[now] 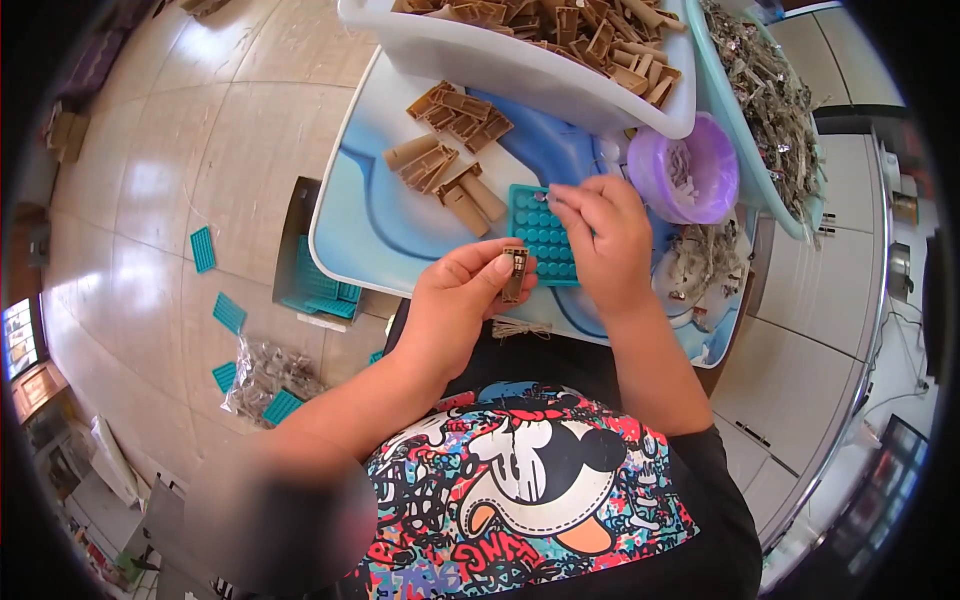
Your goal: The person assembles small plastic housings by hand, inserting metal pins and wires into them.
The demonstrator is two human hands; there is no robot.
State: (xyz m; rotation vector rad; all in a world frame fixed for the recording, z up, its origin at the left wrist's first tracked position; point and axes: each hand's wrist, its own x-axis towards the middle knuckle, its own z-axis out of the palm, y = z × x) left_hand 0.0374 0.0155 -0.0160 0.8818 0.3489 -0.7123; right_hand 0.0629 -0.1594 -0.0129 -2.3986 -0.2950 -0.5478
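My left hand grips a small brown plastic housing between thumb and fingers, its open side with inner slots facing up. Just right of it lies a teal tray with rows of round cups, on the blue-and-white table. Over the tray's far right part, my right hand has thumb and forefinger pinched together. What they hold, if anything, is too small to make out. A small shiny piece shows at the tray's far edge, beside those fingertips.
Loose brown housings lie on the table's far left. Beyond stands a white bin full of them. A purple bowl, a teal basin of wired parts and a wire bundle sit right. Teal trays lie on the floor.
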